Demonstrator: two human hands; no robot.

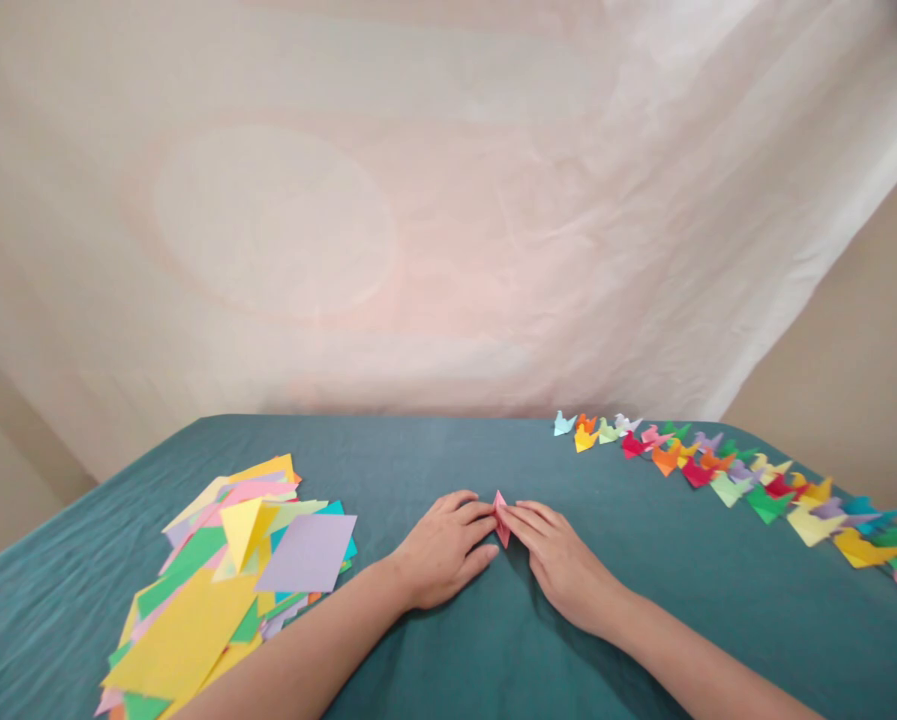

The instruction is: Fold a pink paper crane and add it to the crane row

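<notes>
A small pink folded paper [500, 498], narrow and pointed at both ends, lies on the cloth between my hands. My left hand [448, 550] holds its left edge with the fingertips, the thumb lower down and apart from the fingers. From the other side, the fingers of my right hand [564, 570] press on the middle of the paper and cover part of it. The right thumb is mostly hidden under that hand.
On the left lies a loose pile of coloured paper sheets [185, 630], with a lilac square [308, 553] on top. Rows of small folded paper birds [768, 503] run along the right side. Green cloth [433, 455] covers the table; a pale curtain [448, 200] hangs behind.
</notes>
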